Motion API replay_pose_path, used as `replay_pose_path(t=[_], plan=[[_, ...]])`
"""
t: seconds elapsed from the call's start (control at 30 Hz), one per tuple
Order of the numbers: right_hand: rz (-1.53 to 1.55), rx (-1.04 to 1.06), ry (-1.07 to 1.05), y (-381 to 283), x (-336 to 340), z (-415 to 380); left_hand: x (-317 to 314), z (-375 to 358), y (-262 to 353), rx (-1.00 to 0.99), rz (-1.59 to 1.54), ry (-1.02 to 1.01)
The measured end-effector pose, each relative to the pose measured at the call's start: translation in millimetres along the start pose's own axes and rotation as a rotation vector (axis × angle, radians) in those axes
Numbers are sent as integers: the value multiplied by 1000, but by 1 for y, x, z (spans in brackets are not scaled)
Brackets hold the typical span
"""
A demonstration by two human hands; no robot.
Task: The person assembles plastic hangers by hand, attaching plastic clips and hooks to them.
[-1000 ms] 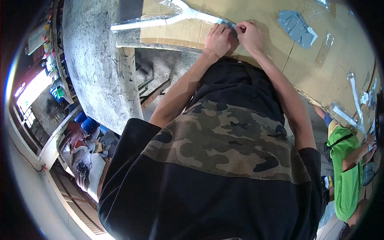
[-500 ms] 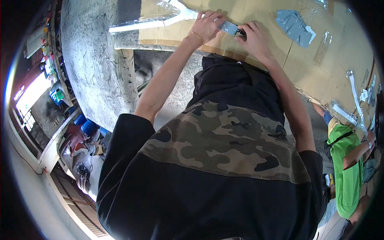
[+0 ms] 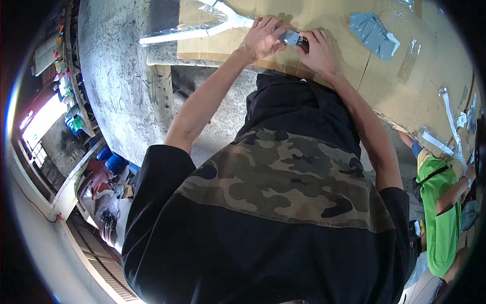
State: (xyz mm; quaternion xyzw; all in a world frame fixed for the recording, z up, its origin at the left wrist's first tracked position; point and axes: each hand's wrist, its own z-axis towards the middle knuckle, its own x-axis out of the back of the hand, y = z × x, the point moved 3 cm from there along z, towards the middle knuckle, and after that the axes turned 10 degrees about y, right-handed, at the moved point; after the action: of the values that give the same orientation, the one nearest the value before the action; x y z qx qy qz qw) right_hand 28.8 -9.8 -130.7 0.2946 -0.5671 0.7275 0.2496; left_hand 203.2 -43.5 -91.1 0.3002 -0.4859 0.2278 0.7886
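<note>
My left hand (image 3: pixel 264 38) is closed on a small grey flat piece (image 3: pixel 290 37), its thumb bent beneath. Beside it, a white Y-shaped strap-like strip (image 3: pixel 230 21) in clear plastic runs up to my left fingers; whether it joins the grey piece is hidden. My right hand (image 3: pixel 320 52) curls around a small black object (image 3: pixel 302 42), which touches the right end of the grey piece. What kind of object it is, I cannot make out. A fan of grey cut pieces (image 3: pixel 372 35) lies to the right of my hands.
Cardboard (image 3: pixel 349 66) covers the work table under my hands. A scuffed grey surface (image 3: pixel 121 76) adjoins it on the left. More white strips (image 3: pixel 449 119) lie at the right, where a person in a green top (image 3: pixel 439 213) stands. Blue containers (image 3: pixel 115 162) are at lower left.
My left thumb and fingers have shifted on the grey piece, with more of the palm side showing. More of the black object shows at my right fingers.
</note>
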Motion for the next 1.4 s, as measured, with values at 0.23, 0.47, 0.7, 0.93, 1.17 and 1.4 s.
replay_pose_path(t=[0.23, 0.47, 0.7, 0.93, 1.17, 1.4], plan=[[-56, -52, -21, -1, -2, 3, -23, -38, 20, 248, -32, 47], [1, -46, -81, -3, 2, 6, -48, -41, 39, 1540, -371, 254], [199, -192, -125, -7, 4, 7, -50, -37, 54, 1890, -874, 434], [248, -264, -173, -8, 5, 6, -34, -33, 61, 1651, -663, 334], [279, -373, -270, -37, 30, -4, -24, -45, 72, 1648, -653, 460], [299, -293, -221, -66, 57, 1, 3, -39, 89, 1664, -880, 384]])
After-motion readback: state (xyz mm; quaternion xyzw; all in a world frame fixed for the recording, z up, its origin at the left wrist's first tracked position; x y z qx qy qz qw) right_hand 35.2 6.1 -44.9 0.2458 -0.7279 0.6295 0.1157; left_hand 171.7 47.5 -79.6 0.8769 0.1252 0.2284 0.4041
